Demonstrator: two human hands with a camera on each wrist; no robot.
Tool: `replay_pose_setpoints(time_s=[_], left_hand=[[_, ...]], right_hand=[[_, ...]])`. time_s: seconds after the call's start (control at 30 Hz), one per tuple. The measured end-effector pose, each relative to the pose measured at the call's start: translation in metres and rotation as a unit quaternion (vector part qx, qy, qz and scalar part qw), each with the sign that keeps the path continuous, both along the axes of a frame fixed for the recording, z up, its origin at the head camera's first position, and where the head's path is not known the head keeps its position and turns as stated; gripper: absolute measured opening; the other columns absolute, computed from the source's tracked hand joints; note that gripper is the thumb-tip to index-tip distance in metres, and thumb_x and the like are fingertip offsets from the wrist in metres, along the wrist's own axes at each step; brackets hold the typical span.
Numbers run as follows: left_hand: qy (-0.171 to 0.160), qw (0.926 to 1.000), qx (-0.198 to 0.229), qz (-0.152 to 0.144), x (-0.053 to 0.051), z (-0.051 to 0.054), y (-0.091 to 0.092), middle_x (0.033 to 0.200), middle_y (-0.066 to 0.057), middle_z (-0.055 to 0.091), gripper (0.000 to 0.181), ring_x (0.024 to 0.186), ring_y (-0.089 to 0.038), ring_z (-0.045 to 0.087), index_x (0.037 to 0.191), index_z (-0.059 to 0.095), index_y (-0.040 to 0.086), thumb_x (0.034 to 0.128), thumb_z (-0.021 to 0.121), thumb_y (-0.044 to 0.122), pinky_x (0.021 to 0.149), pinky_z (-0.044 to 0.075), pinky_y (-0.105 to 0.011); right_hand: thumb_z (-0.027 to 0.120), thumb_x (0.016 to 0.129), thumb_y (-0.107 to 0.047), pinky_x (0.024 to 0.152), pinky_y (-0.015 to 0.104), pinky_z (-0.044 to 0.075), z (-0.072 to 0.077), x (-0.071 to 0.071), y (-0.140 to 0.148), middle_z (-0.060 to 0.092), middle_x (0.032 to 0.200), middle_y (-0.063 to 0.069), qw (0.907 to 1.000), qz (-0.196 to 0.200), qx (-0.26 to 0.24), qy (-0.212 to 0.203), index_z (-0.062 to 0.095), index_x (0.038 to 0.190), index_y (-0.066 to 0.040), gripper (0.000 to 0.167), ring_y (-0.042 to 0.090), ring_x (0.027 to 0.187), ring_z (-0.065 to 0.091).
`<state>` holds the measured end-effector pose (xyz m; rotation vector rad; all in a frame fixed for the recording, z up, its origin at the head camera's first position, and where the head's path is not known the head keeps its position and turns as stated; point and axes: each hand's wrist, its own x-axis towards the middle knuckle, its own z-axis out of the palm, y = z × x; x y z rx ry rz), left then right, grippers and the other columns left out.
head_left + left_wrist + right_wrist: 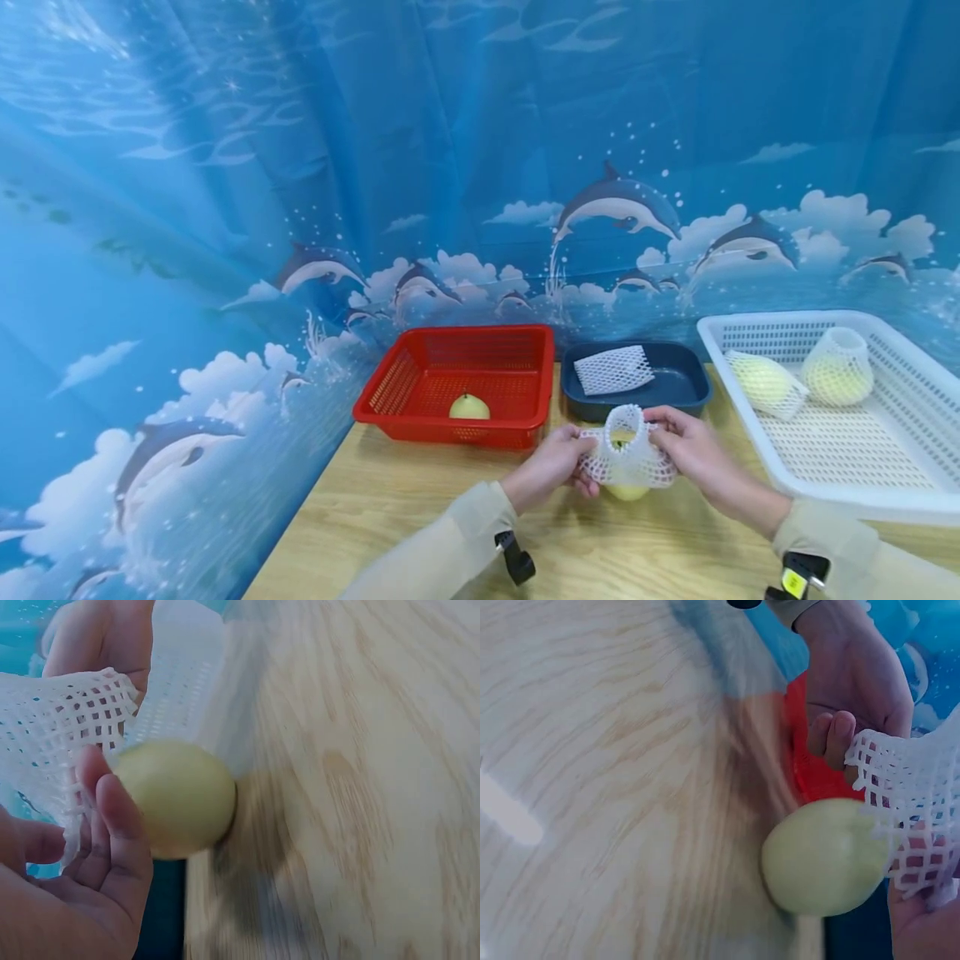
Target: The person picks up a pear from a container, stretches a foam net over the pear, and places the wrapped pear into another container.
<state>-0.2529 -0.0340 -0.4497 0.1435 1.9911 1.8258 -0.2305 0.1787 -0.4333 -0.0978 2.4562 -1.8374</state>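
Observation:
A white foam fruit net (628, 467) is stretched between both hands over the top of a pale yellow-green pear (180, 799), which sits on the wooden table. My left hand (551, 467) pinches the net's left edge between thumb and fingers. On the opposite side, my right hand (697, 454) pinches the right edge. In the right wrist view the pear (825, 857) is bare over most of its body, with the net only about its upper end. The net's narrow neck points upward in the head view.
A red basket (453, 430) with one bare pear (469, 407) stands behind to the left. Behind the hands, a dark blue tray (678, 379) holds a flat foam net (613, 371). A white basket (862, 492) at right contains two netted pears (836, 375). A dolphin-print curtain (480, 167) hangs behind.

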Motion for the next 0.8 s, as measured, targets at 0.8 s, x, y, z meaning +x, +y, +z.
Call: replay_pose_setpoints(time_s=[0.8], left_hand=[[0.133, 0.9518, -0.276, 0.007, -0.014, -0.024, 0.012, 0.067, -0.006, 0.060, 0.014, 0.044, -0.016, 0.061, 0.085, 0.054, 0.008, 0.0991, 0.050, 0.007, 0.044, 0.052, -0.029]], right_hand=[[0.048, 0.089, -0.002, 0.057, 0.031, 0.051, -0.044, -0.007, 0.003, 0.056, 0.087, 0.008, 0.9981, -0.013, 0.055, -0.024, 0.055, 0.125, 0.010, 0.039, 0.017, 0.072, 0.054]])
